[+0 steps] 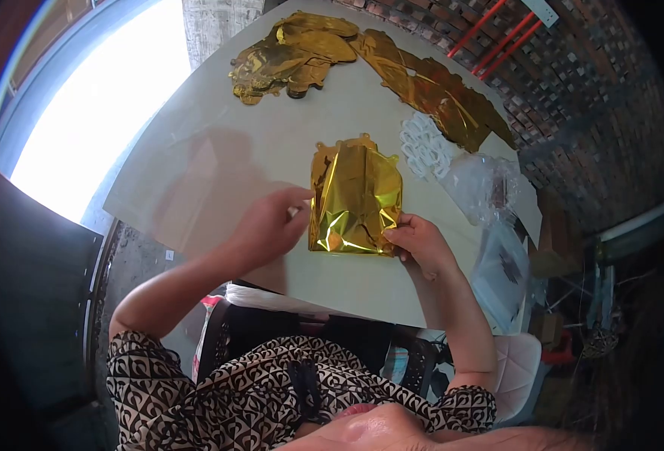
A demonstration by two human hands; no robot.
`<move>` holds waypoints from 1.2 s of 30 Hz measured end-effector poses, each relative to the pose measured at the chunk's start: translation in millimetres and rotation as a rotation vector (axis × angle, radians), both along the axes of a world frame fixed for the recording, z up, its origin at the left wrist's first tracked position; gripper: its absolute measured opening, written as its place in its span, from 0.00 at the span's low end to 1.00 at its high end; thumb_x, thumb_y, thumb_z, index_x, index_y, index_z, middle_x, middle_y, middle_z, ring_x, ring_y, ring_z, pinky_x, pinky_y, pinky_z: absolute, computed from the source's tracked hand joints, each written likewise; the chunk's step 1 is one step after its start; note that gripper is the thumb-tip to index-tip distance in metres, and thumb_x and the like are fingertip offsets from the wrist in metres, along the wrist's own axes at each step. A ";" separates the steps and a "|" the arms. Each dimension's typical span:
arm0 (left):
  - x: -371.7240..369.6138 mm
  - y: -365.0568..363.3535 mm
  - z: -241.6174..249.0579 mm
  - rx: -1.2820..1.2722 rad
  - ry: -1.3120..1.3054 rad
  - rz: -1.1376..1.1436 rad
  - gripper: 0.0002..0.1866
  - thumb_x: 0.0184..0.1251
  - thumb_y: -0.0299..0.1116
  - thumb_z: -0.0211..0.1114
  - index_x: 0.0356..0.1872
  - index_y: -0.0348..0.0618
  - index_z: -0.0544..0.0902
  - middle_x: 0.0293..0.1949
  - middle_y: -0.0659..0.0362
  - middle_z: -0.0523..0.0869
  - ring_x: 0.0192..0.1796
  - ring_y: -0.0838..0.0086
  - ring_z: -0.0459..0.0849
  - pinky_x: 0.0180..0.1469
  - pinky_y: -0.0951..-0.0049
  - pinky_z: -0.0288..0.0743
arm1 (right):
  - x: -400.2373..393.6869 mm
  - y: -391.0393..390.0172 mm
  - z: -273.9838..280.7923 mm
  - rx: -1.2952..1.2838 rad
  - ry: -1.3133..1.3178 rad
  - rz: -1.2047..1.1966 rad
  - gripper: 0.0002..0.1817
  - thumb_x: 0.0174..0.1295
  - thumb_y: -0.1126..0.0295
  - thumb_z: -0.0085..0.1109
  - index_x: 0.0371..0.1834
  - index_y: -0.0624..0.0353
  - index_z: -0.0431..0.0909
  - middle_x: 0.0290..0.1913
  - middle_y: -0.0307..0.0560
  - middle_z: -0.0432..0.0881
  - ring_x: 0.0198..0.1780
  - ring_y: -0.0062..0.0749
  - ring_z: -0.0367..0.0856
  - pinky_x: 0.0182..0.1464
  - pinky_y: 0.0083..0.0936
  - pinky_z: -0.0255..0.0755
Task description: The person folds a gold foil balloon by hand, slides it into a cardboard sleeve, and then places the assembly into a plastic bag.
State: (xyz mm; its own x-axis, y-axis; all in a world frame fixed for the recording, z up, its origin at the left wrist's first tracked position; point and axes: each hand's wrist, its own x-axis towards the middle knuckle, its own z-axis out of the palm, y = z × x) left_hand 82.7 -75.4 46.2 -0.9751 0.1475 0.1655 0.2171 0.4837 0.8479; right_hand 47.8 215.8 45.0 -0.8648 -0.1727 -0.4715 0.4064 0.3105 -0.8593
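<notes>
A shiny gold foil piece (358,197), folded into a rough rectangle with small tabs along its top edge, lies at the middle of the pale table (347,286). My right hand (421,242) pinches its lower right corner between thumb and fingers. At its left edge is my left hand (275,222), fingers curled and thumb near the index finger; whether it grips the foil's edge I cannot make out.
Flattened gold foil pieces (298,56) lie at the far left, more gold foil (441,86) at the far right. White looped cords (426,146), a clear plastic bag (479,184) and another plastic packet (501,274) line the right side.
</notes>
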 end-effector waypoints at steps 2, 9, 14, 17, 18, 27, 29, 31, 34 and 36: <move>12.2 0.8 4.9 0.047 -0.279 -0.005 0.21 0.68 0.30 0.66 0.59 0.34 0.75 0.43 0.48 0.87 0.36 0.68 0.87 0.39 0.68 0.80 | 2.0 -2.9 5.0 0.033 -0.004 -0.009 0.14 0.65 0.70 0.65 0.50 0.64 0.77 0.35 0.38 0.81 0.25 0.16 0.70 0.29 0.15 0.66; 14.1 15.1 -17.5 0.067 -0.244 -0.049 0.28 0.66 0.29 0.69 0.64 0.35 0.69 0.31 0.51 0.88 0.28 0.68 0.86 0.33 0.68 0.79 | -6.9 6.0 0.3 -0.039 -0.048 0.047 0.10 0.64 0.70 0.67 0.44 0.63 0.81 0.33 0.38 0.83 0.24 0.14 0.68 0.26 0.14 0.63; 20.4 20.6 -38.0 -0.040 0.049 0.032 0.29 0.63 0.26 0.70 0.64 0.36 0.69 0.24 0.51 0.84 0.27 0.58 0.85 0.33 0.61 0.78 | -10.3 2.3 3.7 -0.047 -0.074 0.047 0.10 0.66 0.65 0.66 0.38 0.60 0.82 0.30 0.35 0.80 0.23 0.13 0.67 0.25 0.13 0.60; 23.0 20.8 -35.7 -0.040 0.057 0.027 0.30 0.61 0.26 0.71 0.63 0.36 0.69 0.32 0.48 0.86 0.31 0.54 0.85 0.34 0.59 0.78 | -11.7 2.6 5.9 -0.072 -0.115 0.043 0.13 0.68 0.59 0.65 0.36 0.59 0.82 0.27 0.33 0.78 0.22 0.13 0.67 0.25 0.13 0.59; 26.8 22.9 -33.7 -0.041 0.057 0.024 0.30 0.61 0.26 0.71 0.63 0.36 0.69 0.32 0.48 0.86 0.31 0.54 0.85 0.34 0.59 0.78 | -12.4 3.6 4.1 -0.074 -0.116 0.040 0.13 0.68 0.59 0.65 0.36 0.59 0.82 0.27 0.33 0.78 0.22 0.13 0.67 0.25 0.13 0.59; 23.8 34.6 -30.3 -0.537 0.388 -0.354 0.41 0.66 0.53 0.65 0.74 0.40 0.66 0.76 0.37 0.59 0.78 0.39 0.54 0.78 0.44 0.46 | -10.2 -2.7 14.2 0.028 -0.081 0.090 0.16 0.65 0.56 0.68 0.34 0.59 0.82 0.24 0.34 0.77 0.21 0.14 0.68 0.22 0.15 0.58; 23.0 34.8 -30.6 -0.565 0.386 -0.364 0.40 0.67 0.54 0.64 0.74 0.40 0.66 0.76 0.37 0.59 0.78 0.39 0.54 0.78 0.44 0.46 | -9.2 -7.5 20.3 0.168 -0.085 0.089 0.16 0.64 0.57 0.69 0.33 0.60 0.82 0.25 0.35 0.78 0.21 0.15 0.68 0.23 0.15 0.60; 23.4 36.1 -31.1 -0.591 0.383 -0.373 0.40 0.68 0.55 0.62 0.73 0.40 0.66 0.76 0.37 0.60 0.78 0.39 0.54 0.78 0.44 0.46 | -15.3 -2.7 6.7 0.178 -0.086 0.092 0.16 0.64 0.57 0.69 0.33 0.60 0.82 0.25 0.35 0.79 0.22 0.16 0.69 0.23 0.16 0.60; 22.8 37.1 -31.3 -0.634 0.383 -0.371 0.39 0.69 0.55 0.62 0.73 0.40 0.67 0.75 0.37 0.61 0.78 0.38 0.55 0.78 0.43 0.47 | -20.7 -2.0 5.0 0.208 -0.100 0.125 0.17 0.65 0.55 0.69 0.33 0.60 0.82 0.26 0.36 0.80 0.23 0.17 0.71 0.24 0.16 0.64; 23.0 37.9 -34.4 -0.620 0.433 -0.337 0.38 0.66 0.56 0.64 0.71 0.41 0.70 0.73 0.37 0.64 0.76 0.38 0.58 0.77 0.44 0.48 | -23.9 -0.7 8.1 0.227 -0.103 0.148 0.18 0.65 0.54 0.68 0.33 0.60 0.82 0.27 0.37 0.80 0.23 0.18 0.73 0.25 0.15 0.66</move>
State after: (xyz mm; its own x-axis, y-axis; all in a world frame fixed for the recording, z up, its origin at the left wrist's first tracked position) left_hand 105.7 -37.5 11.8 -0.7308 0.6088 0.3086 0.6803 0.6867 0.2564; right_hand 23.9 215.1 53.2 -0.7833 -0.1739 -0.5969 0.4241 0.5526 -0.7175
